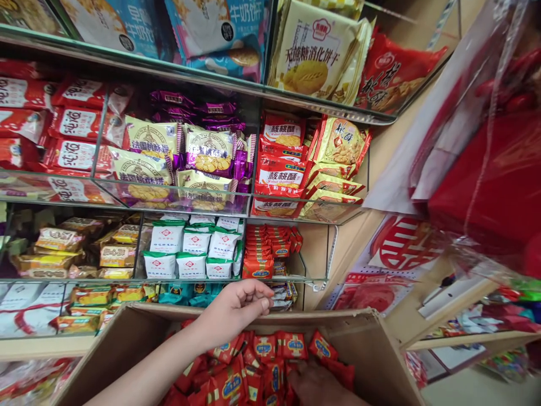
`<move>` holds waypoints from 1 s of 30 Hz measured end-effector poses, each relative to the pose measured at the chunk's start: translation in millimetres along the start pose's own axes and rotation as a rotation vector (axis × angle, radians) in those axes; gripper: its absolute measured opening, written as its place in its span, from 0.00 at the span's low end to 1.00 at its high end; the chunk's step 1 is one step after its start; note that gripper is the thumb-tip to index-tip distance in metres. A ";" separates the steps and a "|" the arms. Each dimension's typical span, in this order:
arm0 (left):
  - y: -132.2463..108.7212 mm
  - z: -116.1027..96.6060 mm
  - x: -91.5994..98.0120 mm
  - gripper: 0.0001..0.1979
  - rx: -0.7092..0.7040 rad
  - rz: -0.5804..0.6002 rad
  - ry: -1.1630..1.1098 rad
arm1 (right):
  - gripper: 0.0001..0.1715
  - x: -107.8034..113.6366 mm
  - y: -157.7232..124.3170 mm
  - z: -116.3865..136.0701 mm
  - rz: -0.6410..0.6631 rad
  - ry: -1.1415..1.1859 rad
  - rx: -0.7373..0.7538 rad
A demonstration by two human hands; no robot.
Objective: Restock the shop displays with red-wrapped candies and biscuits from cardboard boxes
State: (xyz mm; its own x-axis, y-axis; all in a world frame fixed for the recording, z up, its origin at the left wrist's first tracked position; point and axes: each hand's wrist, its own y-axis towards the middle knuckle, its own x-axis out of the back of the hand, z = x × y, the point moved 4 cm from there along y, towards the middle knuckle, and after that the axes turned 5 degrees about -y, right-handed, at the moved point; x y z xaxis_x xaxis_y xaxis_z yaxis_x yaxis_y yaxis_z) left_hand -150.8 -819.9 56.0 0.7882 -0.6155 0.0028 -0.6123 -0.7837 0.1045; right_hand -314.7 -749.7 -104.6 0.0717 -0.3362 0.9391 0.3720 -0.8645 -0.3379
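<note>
My left hand (239,307) is above the back edge of an open cardboard box (127,344), just in front of the lowest shelves. Its fingers are loosely curled, with a gap to the thumb and nothing visible between them. Inside the box lie many small red packets (231,386) with blue and gold labels. My right hand (315,383) is down among them at the right, dark and blurred; its fingertips are hidden, so a grip cannot be made out. Similar red packets (257,268) are stacked in a shelf compartment just above my left hand.
Glass-fronted shelves hold white-and-green packets (196,242), brown-and-yellow cakes (59,239), purple-and-cream biscuits (209,152), red walnut biscuits (281,175) and blue bags (220,34). At the right hang red items in clear plastic (486,186). A wooden shelf (473,341) with assorted goods stands lower right.
</note>
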 end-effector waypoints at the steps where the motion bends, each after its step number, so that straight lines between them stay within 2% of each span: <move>1: -0.4 -0.3 -0.1 0.11 -0.008 -0.002 -0.006 | 0.20 4.3 -2.6 0.8 0.053 -0.016 -0.048; 3: -0.8 -1.6 0.2 0.11 -0.026 -0.012 -0.008 | 0.20 16.1 -8.3 5.7 0.121 -0.071 -0.095; 7: 0.1 -5.0 0.5 0.11 -0.043 -0.026 0.000 | 0.19 32.6 -13.1 11.7 0.071 -0.042 -0.079; 10: 0.7 -7.5 -1.3 0.11 -0.037 -0.031 -0.001 | 0.24 32.5 -13.0 8.4 0.104 0.002 -0.055; 15: 1.4 -6.5 -5.8 0.10 -0.005 -0.044 -0.037 | 0.10 29.4 -11.8 3.0 0.117 0.144 0.084; 20: 1.5 -3.3 -4.6 0.09 -0.028 -0.024 -0.044 | 0.11 37.6 -18.2 5.9 0.126 0.264 0.160; 22: 2.3 -2.3 -3.0 0.10 -0.034 -0.014 -0.048 | 0.14 52.8 -25.5 5.3 0.049 0.315 0.105; 25: 3.5 -2.3 -0.8 0.12 -0.030 -0.004 -0.055 | 0.20 87.6 -42.9 4.2 -0.124 0.506 0.040; 30: 1.2 -7.8 -0.3 0.17 -0.019 0.059 -0.031 | 0.16 137.4 -59.7 2.4 -0.363 1.051 0.011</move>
State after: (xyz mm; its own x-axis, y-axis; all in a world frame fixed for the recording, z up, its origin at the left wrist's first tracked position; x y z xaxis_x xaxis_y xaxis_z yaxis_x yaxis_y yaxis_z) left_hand -151.3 -820.0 63.9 0.7485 -0.6628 -0.0215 -0.6558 -0.7447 0.1240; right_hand -324.8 -743.3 44.7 -0.8610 -0.2177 0.4597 0.2207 -0.9742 -0.0480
